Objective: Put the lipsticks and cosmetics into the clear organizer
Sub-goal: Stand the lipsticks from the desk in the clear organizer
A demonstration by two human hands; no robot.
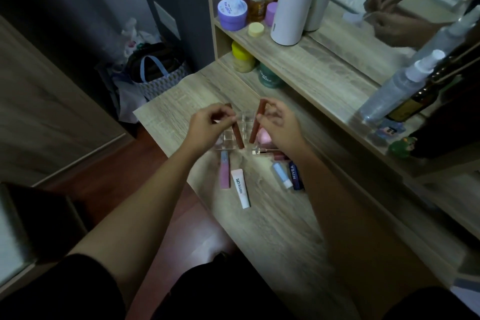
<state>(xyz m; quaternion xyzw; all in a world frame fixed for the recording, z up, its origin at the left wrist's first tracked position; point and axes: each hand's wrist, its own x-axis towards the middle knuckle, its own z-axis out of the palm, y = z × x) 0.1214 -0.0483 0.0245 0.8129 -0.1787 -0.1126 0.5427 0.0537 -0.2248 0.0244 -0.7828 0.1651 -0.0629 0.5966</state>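
A clear organizer (244, 118) with small square cells stands on the wooden dresser top. My left hand (207, 126) pinches a brown lipstick tube (239, 138) whose lower end leans into the organizer's front. My right hand (278, 127) holds a second brown lipstick tube (257, 122) slanted over the organizer. A pink item (263, 136) sits in the organizer under my right hand. In front lie a pink gloss tube (225, 173), a white lip balm tube (241, 188), a light blue stick (281, 174), a dark blue Nivea stick (295, 175) and a thin clear-capped tube (263, 150).
A raised shelf (324, 70) behind holds a white cylinder (292, 6), a purple jar (232, 13), bottles and a spray bottle (400, 86). A yellow-lidded jar (242, 57) and a green jar (268, 76) stand under it. A mirror (389, 8) is behind. Bags (153, 73) sit on the floor left.
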